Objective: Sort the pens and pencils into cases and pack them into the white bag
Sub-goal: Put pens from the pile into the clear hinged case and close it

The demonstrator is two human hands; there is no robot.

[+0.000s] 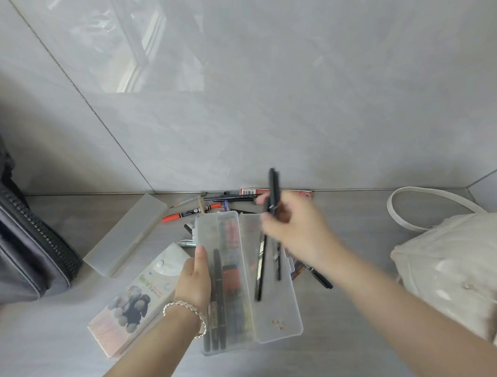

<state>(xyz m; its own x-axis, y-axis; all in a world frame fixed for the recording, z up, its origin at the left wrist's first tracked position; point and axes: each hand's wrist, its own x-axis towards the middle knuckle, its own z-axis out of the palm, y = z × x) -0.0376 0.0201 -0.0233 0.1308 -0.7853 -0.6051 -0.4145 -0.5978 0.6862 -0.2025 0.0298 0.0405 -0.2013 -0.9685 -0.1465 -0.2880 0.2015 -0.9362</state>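
A clear plastic pencil case (277, 325) lies open in front of me, with several dark pens and a red item in its halves. My left hand (194, 277) holds the case's left edge, thumb on top. My right hand (296, 229) is above the case's far end and grips black pens (273, 187) that point upward. Behind the case, loose pens lie against the wall, among them an orange-capped marker (186, 213). The white bag (455, 263) sits at the right, its strap looping toward the wall.
A frosted shut case (125, 235) lies to the left. A printed pouch (135, 302) sits under my left wrist. A grey zipped bag (24, 252) stands at the far left. A red box (250, 191) lies by the wall. One black pen (319, 276) rests right of the case.
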